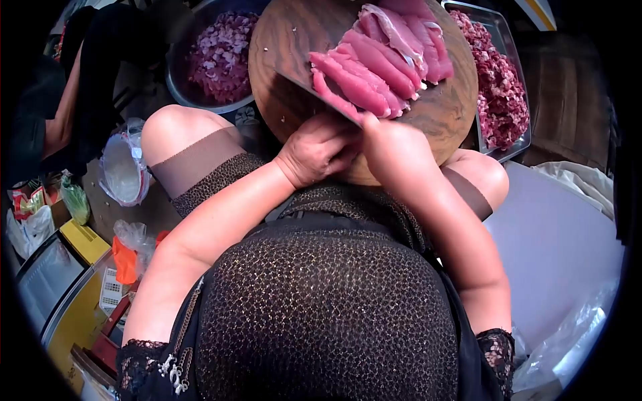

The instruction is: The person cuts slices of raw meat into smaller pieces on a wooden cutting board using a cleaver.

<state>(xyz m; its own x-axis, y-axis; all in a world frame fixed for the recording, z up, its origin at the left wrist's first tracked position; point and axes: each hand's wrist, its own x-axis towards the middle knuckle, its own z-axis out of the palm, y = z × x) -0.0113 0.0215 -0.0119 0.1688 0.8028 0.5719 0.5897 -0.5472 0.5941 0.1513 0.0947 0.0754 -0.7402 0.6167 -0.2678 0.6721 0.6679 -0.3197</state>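
Observation:
A round wooden chopping board (281,40) lies in front of me between my knees. Long strips and slabs of raw pink meat (374,63) are spread over its middle and far right. My right hand (396,148) is closed around the handle of a knife (314,95), whose dark blade slants to the upper left along the near strips. Just left of the handle, my left hand (319,150) sits at the board's near edge below the blade, its fingers curled. Whatever those fingers hold is hidden.
A metal bowl (175,87) of chopped, pale purplish pieces stands to the left of the board. On the right is a metal tray (523,127) of minced red meat. A clear plastic-lined bucket (124,167) stands by my left knee. Another person's arm (63,107) shows at far left.

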